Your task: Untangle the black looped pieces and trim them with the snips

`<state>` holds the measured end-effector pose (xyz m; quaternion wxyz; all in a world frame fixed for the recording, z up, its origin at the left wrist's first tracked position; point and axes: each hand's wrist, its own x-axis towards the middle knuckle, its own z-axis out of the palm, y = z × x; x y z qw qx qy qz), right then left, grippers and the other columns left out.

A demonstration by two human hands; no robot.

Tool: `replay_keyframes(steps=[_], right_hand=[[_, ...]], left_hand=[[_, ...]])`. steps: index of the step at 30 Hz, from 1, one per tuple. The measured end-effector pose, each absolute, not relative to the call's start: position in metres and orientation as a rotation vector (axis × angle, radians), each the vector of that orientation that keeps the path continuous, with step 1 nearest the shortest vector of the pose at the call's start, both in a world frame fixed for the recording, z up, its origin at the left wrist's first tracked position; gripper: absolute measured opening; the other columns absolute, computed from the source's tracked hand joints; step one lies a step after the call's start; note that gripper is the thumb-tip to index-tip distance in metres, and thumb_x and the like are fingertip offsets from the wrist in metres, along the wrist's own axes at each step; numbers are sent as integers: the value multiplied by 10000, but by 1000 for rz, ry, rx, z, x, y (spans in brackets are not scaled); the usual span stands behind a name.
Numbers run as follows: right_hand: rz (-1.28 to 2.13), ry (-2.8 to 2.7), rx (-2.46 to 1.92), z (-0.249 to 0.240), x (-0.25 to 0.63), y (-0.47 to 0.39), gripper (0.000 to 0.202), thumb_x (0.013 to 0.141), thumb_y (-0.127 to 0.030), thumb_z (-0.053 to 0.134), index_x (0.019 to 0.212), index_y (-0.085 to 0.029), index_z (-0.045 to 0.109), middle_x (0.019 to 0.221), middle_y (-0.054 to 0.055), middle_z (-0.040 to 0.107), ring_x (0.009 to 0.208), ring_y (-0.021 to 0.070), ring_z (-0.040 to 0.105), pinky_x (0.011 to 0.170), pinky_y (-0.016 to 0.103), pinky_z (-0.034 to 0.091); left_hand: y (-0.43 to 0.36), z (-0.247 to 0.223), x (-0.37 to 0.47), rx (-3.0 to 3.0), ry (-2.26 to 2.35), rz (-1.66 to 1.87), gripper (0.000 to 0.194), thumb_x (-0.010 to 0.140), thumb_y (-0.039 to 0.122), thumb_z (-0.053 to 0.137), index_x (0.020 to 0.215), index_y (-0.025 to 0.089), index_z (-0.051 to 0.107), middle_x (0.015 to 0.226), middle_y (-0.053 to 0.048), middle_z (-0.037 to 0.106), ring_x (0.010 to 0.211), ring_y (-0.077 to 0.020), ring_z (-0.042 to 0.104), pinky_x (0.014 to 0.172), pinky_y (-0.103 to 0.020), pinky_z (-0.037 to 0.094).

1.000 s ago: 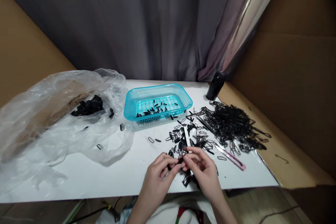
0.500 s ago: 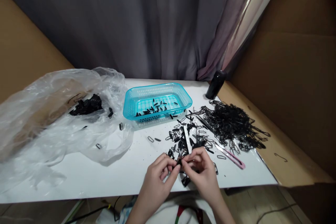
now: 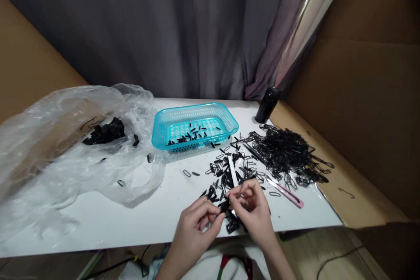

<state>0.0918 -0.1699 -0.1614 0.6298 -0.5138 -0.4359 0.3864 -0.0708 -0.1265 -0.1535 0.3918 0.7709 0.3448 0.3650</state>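
Over the front of the white table, my left hand [image 3: 198,223] pinches a small black piece [image 3: 223,206] between thumb and index finger. Close beside it on the right, my right hand [image 3: 251,205] has its thumb and fingertips pressed together near the same piece; whatever they grip is too small to name. Behind and below the hands lie scattered small black clips and loops [image 3: 216,168], with a white strip [image 3: 232,170] among them. A blue basket [image 3: 195,145] with several small black pieces inside stands behind this scatter.
A tangled black heap [image 3: 285,151] lies at the right, near a pink-handled tool [image 3: 293,199]. Behind it stands a black cylinder [image 3: 267,106]. Clear plastic bags [image 3: 131,188] with a black bundle [image 3: 106,131] cover the left. Cardboard walls [image 3: 367,109] flank the table [image 3: 131,223].
The view has shifted slightly. My fingertips have moved a little apart, and more of the black piece between them shows.
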Motion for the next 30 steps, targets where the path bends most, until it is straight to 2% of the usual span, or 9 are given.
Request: replay_keyframes(steps=[6, 12, 18, 25, 30], right_hand=[[1164, -1053, -1019, -156, 92, -175, 141, 949, -305, 634, 976, -262, 502, 987, 35, 692, 851, 150, 635, 732, 254, 490], [1147, -994, -1018, -162, 93, -173, 169, 909, -307, 694, 947, -255, 538, 939, 11, 657, 842, 140, 616, 737, 242, 490], [1131, -946, -1040, -163, 92, -174, 207, 889, -284, 722, 865, -241, 520, 826, -31, 627, 722, 101, 597, 664, 203, 468], [1180, -939, -1032, -158, 93, -174, 194, 884, -305, 728, 941, -244, 553, 882, -19, 654, 769, 109, 626, 707, 218, 486], [1209, -936, -1036, -158, 94, -176, 220, 890, -302, 722, 910, -242, 512, 877, -18, 658, 763, 114, 609, 715, 237, 464]], left_hand=[[-124, -152, -71, 1858, 887, 844, 198, 929, 291, 582, 803, 175, 679, 703, 12, 513, 544, -110, 438, 502, -209, 346], [-125, -155, -71, 1843, 906, 840, 204, 929, 308, 588, 810, 171, 683, 706, 12, 509, 540, -110, 437, 493, -212, 340], [-124, -156, -70, 1848, 927, 847, 207, 923, 309, 595, 799, 162, 671, 699, 14, 503, 529, -106, 435, 479, -209, 343], [-125, -155, -71, 1839, 920, 873, 195, 913, 297, 609, 791, 160, 674, 676, 23, 491, 510, -99, 416, 463, -206, 328], [-125, -154, -72, 1846, 924, 850, 205, 916, 304, 604, 786, 159, 668, 676, 22, 491, 519, -103, 426, 471, -208, 336]])
